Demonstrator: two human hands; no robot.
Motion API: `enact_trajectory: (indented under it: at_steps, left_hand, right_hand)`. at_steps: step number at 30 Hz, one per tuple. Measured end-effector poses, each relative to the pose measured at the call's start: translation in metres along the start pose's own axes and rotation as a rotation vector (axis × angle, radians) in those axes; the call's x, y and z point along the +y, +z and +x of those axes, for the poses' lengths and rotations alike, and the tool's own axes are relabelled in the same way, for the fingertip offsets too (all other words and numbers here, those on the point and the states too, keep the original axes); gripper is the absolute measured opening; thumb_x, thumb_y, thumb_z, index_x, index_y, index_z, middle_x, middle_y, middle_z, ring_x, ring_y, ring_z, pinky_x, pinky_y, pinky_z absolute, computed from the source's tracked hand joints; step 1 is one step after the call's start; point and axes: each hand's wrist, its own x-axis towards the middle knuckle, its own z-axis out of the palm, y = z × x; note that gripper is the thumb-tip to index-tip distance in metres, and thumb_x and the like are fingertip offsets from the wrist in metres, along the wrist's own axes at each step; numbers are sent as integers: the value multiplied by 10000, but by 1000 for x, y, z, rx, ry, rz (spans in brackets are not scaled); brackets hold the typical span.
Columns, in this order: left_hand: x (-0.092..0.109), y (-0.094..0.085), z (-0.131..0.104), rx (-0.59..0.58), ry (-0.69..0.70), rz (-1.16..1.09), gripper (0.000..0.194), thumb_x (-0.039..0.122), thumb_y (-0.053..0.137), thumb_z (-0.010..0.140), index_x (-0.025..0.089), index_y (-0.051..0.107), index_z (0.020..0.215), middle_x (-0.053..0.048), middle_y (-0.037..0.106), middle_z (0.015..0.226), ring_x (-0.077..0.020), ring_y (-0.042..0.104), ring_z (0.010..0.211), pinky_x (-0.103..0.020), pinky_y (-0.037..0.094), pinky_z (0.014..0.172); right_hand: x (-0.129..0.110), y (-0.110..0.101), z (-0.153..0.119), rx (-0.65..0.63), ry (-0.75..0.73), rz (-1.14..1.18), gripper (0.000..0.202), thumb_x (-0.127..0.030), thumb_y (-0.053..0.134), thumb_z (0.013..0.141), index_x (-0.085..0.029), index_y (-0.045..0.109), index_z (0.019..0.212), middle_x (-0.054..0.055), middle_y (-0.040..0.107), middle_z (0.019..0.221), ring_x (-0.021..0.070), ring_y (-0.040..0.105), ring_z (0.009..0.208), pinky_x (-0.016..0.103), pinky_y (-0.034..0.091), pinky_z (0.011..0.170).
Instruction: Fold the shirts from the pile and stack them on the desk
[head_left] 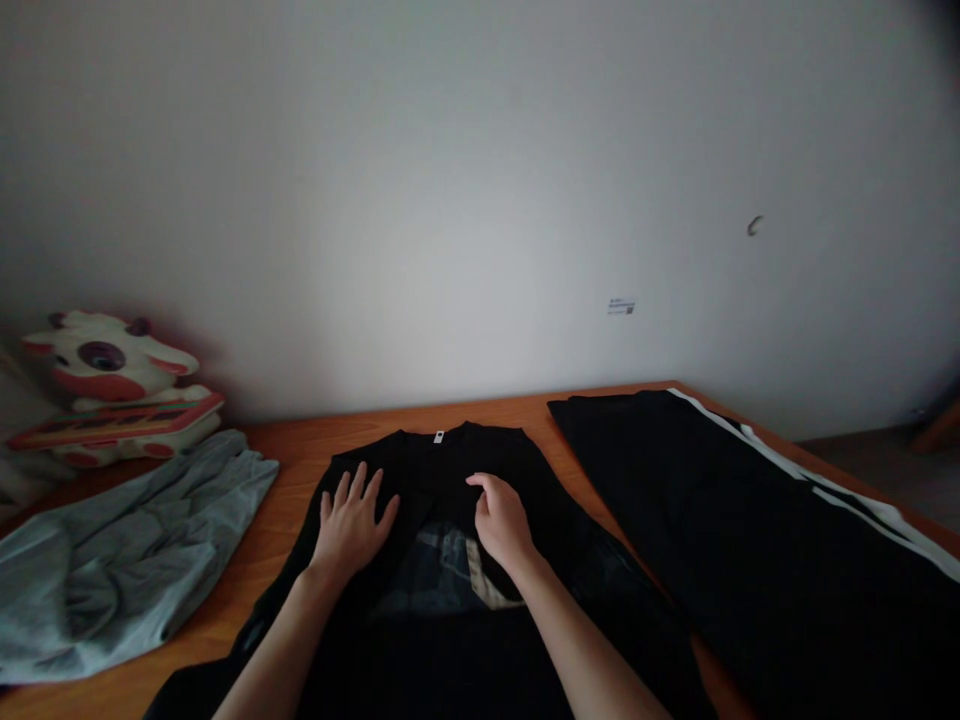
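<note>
A black long-sleeved shirt (420,655) lies spread out in front of me, with a small white label at its neckline and a dark blue and beige print on its chest. On the upper left part of the shirt rests my left hand (351,525), palm down with its fingers spread. My right hand (504,520) is over the right side of the chest, just above the beige part of the print. Its fingers are curled inward, the index finger bent toward the left; the other fingertips are hidden, and no cloth shows bunched in it.
Black trousers (720,520) with white side stripes lie right of the shirt on the wooden surface (289,500). Crumpled grey cloth (142,560) lies at the left. Behind it stands a cow-shaped toy keyboard (124,390). A pale wall (450,220) borders the far edge.
</note>
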Motion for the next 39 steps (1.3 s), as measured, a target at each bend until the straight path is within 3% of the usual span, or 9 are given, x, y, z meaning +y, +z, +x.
enact_trajectory:
  at_steps: [3,6,9,12,15,19,24,34,39]
  left_hand:
    - [10,4,-7,-15,189,-74,631,537,292,993,218,436,1517,-132,337,1631,-338,297,1506,-559,243,1210]
    - [19,10,-15,-110,283,-67,684,629,329,969,248,405,1532,-125,305,1637,-369,231,1519,-628,218,1198]
    - [22,13,-19,-92,308,-38,701,636,333,970,229,388,1538,-134,295,1633,-382,217,1519,-667,208,1187]
    - [21,10,-18,-83,468,-116,617,568,347,998,253,405,1525,-88,356,1616,-310,304,1504,-594,249,1212]
    - [28,2,-19,-60,609,-215,473,456,406,1007,283,553,1422,-44,525,1522,-258,457,1425,-484,363,1185]
    - [53,-9,-27,23,517,-316,342,414,453,995,274,750,1093,-60,733,1162,-246,669,1086,-409,527,954]
    - [72,-5,-31,46,336,-422,230,378,569,929,248,754,972,-71,704,1008,-257,652,966,-405,514,878]
    - [56,2,-24,-4,224,-789,235,404,562,882,233,715,934,-58,703,945,-213,647,852,-361,519,805]
    - [54,8,-22,8,200,-722,292,491,604,851,246,758,890,-76,689,975,-254,638,929,-428,501,902]
  right_hand:
    - [-3,-1,-2,-32,-51,-82,402,22,461,811,-195,697,1054,96,716,1177,248,627,1192,430,448,1072]
    - [-6,-1,-4,-41,-66,-128,363,-6,475,842,-196,695,1059,99,707,1178,257,613,1201,443,441,1071]
    - [-7,-1,-4,-47,-71,-132,324,-40,493,865,-201,693,1062,95,710,1162,251,615,1191,433,444,1068]
    - [-4,-2,-2,-46,-68,-110,323,-42,497,860,-201,697,1059,90,717,1153,243,621,1187,420,448,1068]
    - [0,-4,1,-62,-84,-59,314,-41,490,862,-196,698,1039,84,732,1121,233,646,1145,403,468,1050]
    - [3,-5,2,-69,-128,-9,249,-88,500,889,-196,689,1011,88,737,1077,236,666,1090,409,488,1018]
    - [0,-7,3,-15,-125,69,244,-91,488,891,-205,664,1015,76,722,1059,222,665,1034,395,505,969]
    - [-26,-20,-7,-99,-204,-50,232,-74,566,884,-230,657,1029,49,681,1059,221,611,1033,371,460,922]
    - [-30,-20,-8,-143,-207,-152,218,-83,580,893,-225,658,1039,46,684,1042,216,614,993,339,455,863]
